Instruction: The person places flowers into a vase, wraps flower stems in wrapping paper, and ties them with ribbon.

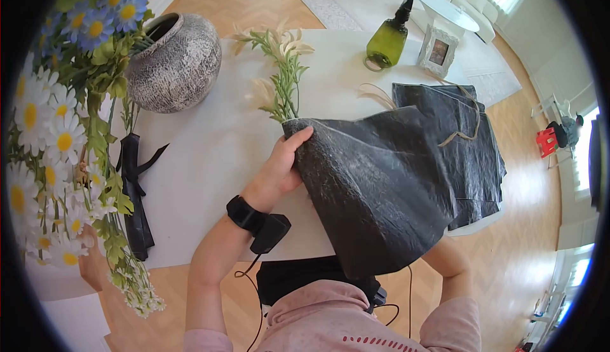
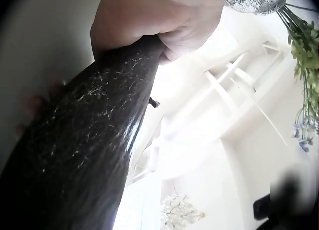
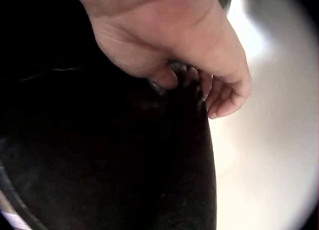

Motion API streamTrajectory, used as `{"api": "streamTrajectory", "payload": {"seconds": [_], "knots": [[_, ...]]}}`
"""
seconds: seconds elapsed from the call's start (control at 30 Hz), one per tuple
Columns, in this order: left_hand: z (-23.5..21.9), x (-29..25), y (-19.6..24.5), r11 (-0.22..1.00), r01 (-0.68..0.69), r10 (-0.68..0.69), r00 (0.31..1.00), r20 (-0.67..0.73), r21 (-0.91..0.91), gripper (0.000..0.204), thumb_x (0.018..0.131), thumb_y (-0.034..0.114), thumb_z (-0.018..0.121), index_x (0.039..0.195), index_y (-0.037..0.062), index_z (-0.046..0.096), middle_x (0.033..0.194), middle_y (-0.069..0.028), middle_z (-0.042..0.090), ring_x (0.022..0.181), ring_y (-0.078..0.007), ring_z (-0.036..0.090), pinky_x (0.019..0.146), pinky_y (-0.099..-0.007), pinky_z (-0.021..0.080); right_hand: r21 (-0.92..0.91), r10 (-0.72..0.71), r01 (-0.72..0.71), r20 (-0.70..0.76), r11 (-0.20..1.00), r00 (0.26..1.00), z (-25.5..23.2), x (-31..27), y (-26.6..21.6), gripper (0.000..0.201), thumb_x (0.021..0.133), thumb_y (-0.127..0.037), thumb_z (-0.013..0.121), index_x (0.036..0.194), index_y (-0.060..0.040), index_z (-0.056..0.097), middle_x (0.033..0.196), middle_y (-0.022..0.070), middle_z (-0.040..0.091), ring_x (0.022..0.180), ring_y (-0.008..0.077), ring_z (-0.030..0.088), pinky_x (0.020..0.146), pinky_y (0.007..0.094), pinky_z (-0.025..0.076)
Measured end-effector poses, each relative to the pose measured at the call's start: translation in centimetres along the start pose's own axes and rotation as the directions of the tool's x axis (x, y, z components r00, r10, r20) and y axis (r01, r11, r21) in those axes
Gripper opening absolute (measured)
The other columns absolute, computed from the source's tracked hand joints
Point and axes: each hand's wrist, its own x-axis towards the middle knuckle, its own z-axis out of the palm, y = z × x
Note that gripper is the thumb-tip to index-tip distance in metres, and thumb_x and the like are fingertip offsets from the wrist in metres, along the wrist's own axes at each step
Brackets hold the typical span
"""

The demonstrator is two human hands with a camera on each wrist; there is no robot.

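Observation:
Black wrapping paper (image 1: 375, 187), crinkled and slightly shiny, is folded into a cone above the front of the table. My left hand (image 1: 279, 168) grips its narrow end, thumb on top. Beyond that end, an artificial stem with cream blossoms (image 1: 279, 53) lies on the table; where it meets the paper is hidden. In the head view the paper covers my right hand, but the right wrist view has that hand (image 3: 174, 41) pinching the paper's edge between thumb and fingers. More black paper (image 1: 476, 161) lies flat at the right, a loose tan ribbon (image 1: 470, 133) across it.
A mottled grey vase (image 1: 178, 66) stands at the back left, near tall daisies (image 1: 63, 136) and blue flowers (image 1: 95, 25). A black-wrapped bundle with a bow (image 1: 133, 193) lies at the left. Behind the paper are a green spray bottle (image 1: 387, 44) and picture frame (image 1: 438, 50).

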Motion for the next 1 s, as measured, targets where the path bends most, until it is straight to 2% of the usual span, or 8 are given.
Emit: {"api": "streamTrajectory", "payload": {"seconds": [0.2,0.37,0.43,0.63,0.67,0.9,0.97,1.0], "knots": [[-2.3,0.5,0.6,1.000,-0.026,0.025,0.997,-0.069,-0.011,0.026,0.083,0.020,0.047,0.097,-0.0015,0.052,0.090,-0.0112,0.059,0.081,-0.0216,0.058,0.075,-0.0360,0.047,0.589,-0.059,-0.506,0.686,0.630,0.725,2.1,4.9,-8.6,0.047,0.087,-0.037,0.032,0.109,0.0018,0.046,0.100,0.0165,0.052,0.089,0.0274,0.049,0.081,0.0361,0.037],[-2.2,0.4,0.5,0.998,-0.056,0.061,0.982,-0.181,0.036,0.022,0.081,0.016,0.050,0.094,-0.0022,0.052,0.084,-0.0117,0.058,0.074,-0.0223,0.058,0.066,-0.0362,0.049,0.387,-0.529,-0.917,0.801,0.100,0.280,9.2,0.5,-1.3,0.048,0.087,-0.038,0.033,0.109,0.0021,0.047,0.104,0.0172,0.052,0.094,0.0280,0.050,0.085,0.0358,0.037],[-2.1,0.4,0.6,0.997,-0.072,0.078,0.978,-0.193,0.036,0.021,0.079,0.013,0.053,0.092,-0.0030,0.051,0.080,-0.0122,0.057,0.071,-0.0231,0.058,0.060,-0.0370,0.051,-0.496,-0.397,-0.779,0.850,-0.384,-0.346,11.2,3.1,-1.8,0.059,0.084,-0.044,0.040,0.119,0.0036,0.038,0.116,0.0172,0.048,0.108,0.0255,0.045,0.095,0.0341,0.032],[-3.1,0.8,0.7,0.993,0.038,-0.050,0.992,-0.113,-0.113,0.031,0.084,0.026,0.045,0.097,-0.0005,0.053,0.089,-0.0115,0.059,0.079,-0.0235,0.058,0.074,-0.0380,0.047,-0.526,-0.934,-0.803,0.341,-0.282,0.104,11.2,14.0,-2.3,0.088,0.068,-0.025,0.067,0.133,-0.0023,0.012,0.119,0.0143,0.046,0.106,0.0201,0.047,0.089,0.0287,0.037],[-3.2,0.8,0.7,0.995,0.036,-0.047,0.992,-0.117,-0.094,0.032,0.084,0.028,0.044,0.097,-0.0002,0.053,0.091,-0.0118,0.059,0.080,-0.0239,0.058,0.076,-0.0385,0.046,-0.515,-0.937,-0.845,0.346,-0.142,-0.053,11.2,15.4,-2.4,0.094,0.058,-0.021,0.074,0.131,-0.0015,0.019,0.117,0.0153,0.047,0.101,0.0222,0.051,0.086,0.0297,0.039],[-2.9,0.8,1.2,0.989,0.000,-0.020,0.991,-0.129,-0.151,0.028,0.085,0.025,0.046,0.094,-0.0012,0.053,0.087,-0.0109,0.059,0.076,-0.0223,0.058,0.069,-0.0370,0.048,-0.064,-0.904,-0.998,0.426,0.023,-0.048,15.1,6.7,-0.4,0.049,0.065,-0.001,0.063,0.110,0.0009,0.044,0.104,0.0134,0.052,0.087,0.0191,0.056,0.076,0.0272,0.044],[-3.2,1.0,1.2,0.994,-0.018,0.004,0.991,-0.130,-0.104,0.031,0.085,0.027,0.044,0.097,-0.0001,0.053,0.091,-0.0107,0.059,0.081,-0.0224,0.057,0.074,-0.0369,0.046,0.373,-0.844,-0.844,0.513,0.385,-0.158,14.9,7.0,-1.5,0.045,0.065,0.010,0.058,0.107,-0.0005,0.046,0.096,0.0126,0.055,0.087,0.0175,0.055,0.078,0.0285,0.043],[-3.3,1.0,1.1,0.998,-0.034,0.026,0.991,-0.135,-0.054,0.033,0.086,0.029,0.042,0.099,0.0009,0.053,0.095,-0.0106,0.059,0.085,-0.0224,0.056,0.079,-0.0368,0.045,0.587,-0.776,-0.649,0.631,0.484,-0.008,12.7,10.3,-2.9,0.044,0.063,0.009,0.057,0.104,0.0000,0.047,0.094,0.0133,0.056,0.085,0.0211,0.056,0.075,0.0291,0.043]]}}
